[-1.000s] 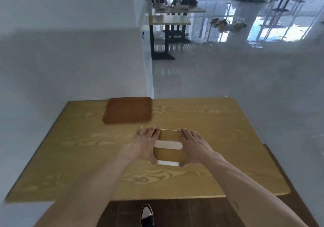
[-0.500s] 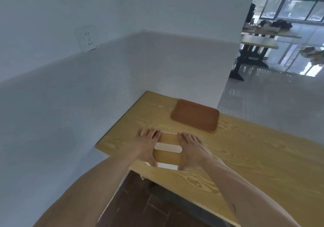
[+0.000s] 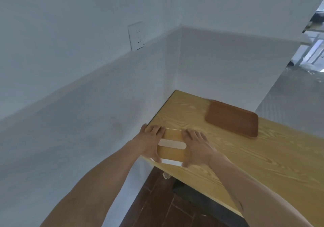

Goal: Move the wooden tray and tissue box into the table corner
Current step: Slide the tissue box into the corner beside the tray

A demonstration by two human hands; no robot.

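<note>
A white wall fills the left and upper part of the frame, with a socket high up, left of centre. It meets a second wall at a vertical seam above the table's far corner.

Below centre, the left hand presses flat against the left side of the box, fingers stretched forward along it and thumb hooked at the near end. The box (wood-toned top, pale oval slot across it) sits at the table's near left corner, its near end just at the table edge, its left side close to the edge by the wall. The right hand mirrors the left on the box's right side, fingers extended, palm against it; the two hands clamp the box between them.

Beyond the box, bare tabletop runs along the left edge up to the far corner at centre frame. To the right, the tray lies flat near the far edge, well apart from the box, with open wood between it and the corner. Dark floor shows under the table's near edge at the bottom.
</note>
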